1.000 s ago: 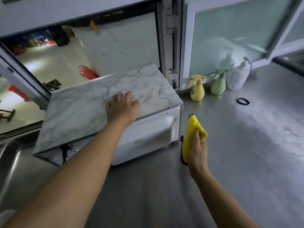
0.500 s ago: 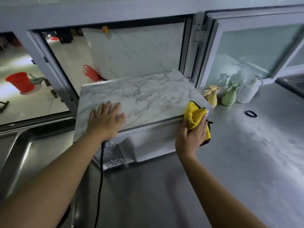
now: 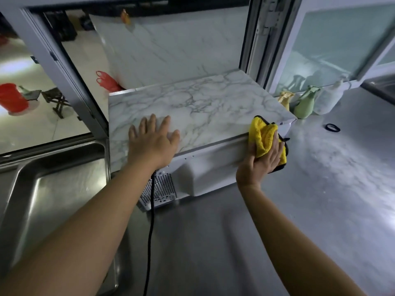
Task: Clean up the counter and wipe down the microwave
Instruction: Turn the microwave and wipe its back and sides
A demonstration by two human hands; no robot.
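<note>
— Where are your hands?

— My left hand (image 3: 152,141) lies flat on the marble-patterned top of the microwave (image 3: 198,107), near its left front corner, fingers straight and spread, palm down. My right hand (image 3: 259,162) presses a yellow cloth (image 3: 265,139) against the near face of the microwave, at its right end, just under the top edge. Fingers are fairly straight over the cloth, thumb tucked along its left side; the bunched top of the cloth rises above the edge.

— And the microwave itself?

— It sits on the steel counter (image 3: 320,210), at the back, against the window frame (image 3: 254,39). The face turned to me is white, with a perforated vent (image 3: 159,192) at its lower left. A black cord (image 3: 150,231) hangs from there and runs down toward the counter's front edge.

— What else is on the counter?

— Along the back edge, right of the microwave: a yellow spray bottle (image 3: 286,101), a green spray bottle (image 3: 305,104), a clear pump bottle (image 3: 328,99), close together. A black hair tie (image 3: 332,127) lies apart, nearer the right edge. The sink (image 3: 53,189) is set in at the left end.
</note>
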